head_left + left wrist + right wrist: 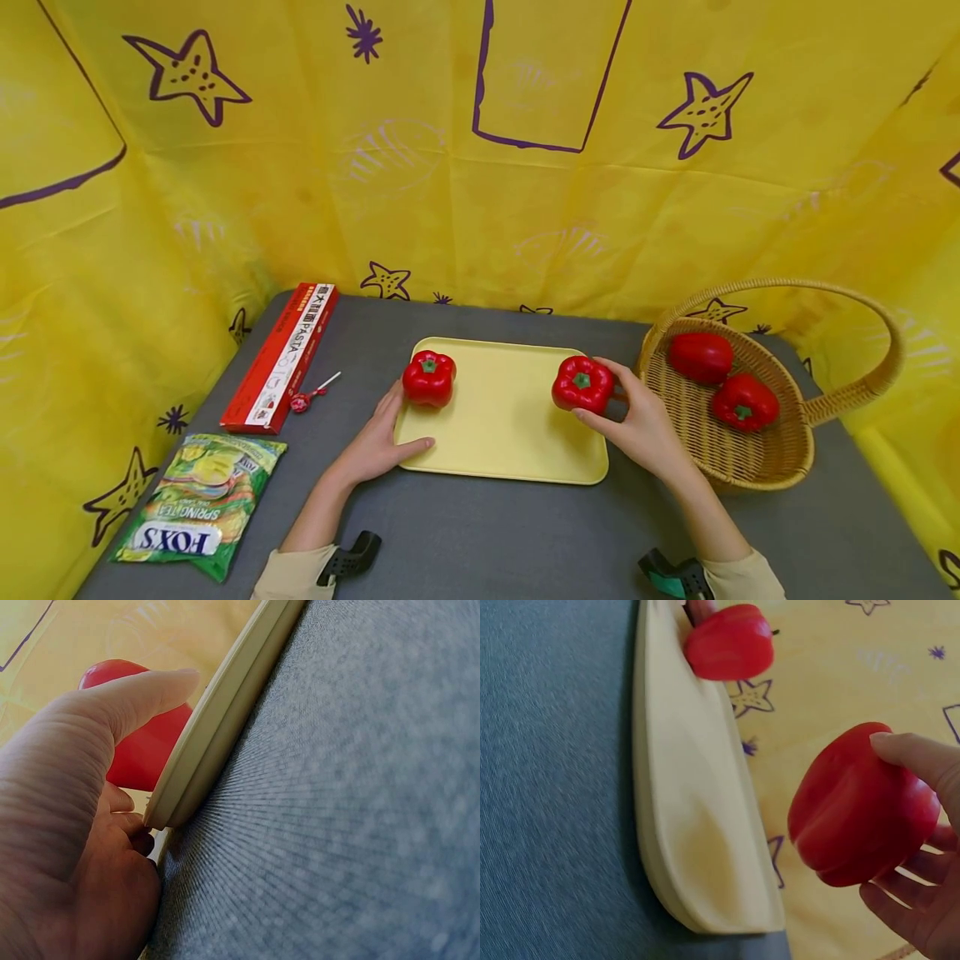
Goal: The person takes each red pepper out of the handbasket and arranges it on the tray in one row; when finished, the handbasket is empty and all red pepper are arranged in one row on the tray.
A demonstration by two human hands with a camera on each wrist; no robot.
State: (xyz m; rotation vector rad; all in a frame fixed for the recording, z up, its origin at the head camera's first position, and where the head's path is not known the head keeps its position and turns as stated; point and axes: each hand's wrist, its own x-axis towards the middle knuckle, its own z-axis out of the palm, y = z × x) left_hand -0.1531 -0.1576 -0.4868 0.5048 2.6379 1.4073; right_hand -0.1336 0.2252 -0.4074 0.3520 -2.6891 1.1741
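My left hand (378, 442) rests at the left edge of a pale yellow tray (498, 477), its thumb (154, 694) extended over the front-left corner. Close to those fingers, a red bell pepper (429, 379) with a green stem sits on the tray's left side. Another red bell pepper (582, 385) is in my right hand (645, 421), between thumb and fingers, over the right part of the tray. The right wrist view has this held pepper (859, 810) raised above the tray surface, with a shadow below.
To the right stands a wicker basket (693, 417) with a tall handle, holding two red peppers (745, 402). At left lie a red pasta box (281, 358), a lollipop (302, 402) and a green Fox's candy bag (202, 500). Yellow patterned cloth (420, 208) hangs behind the grey table (480, 533).
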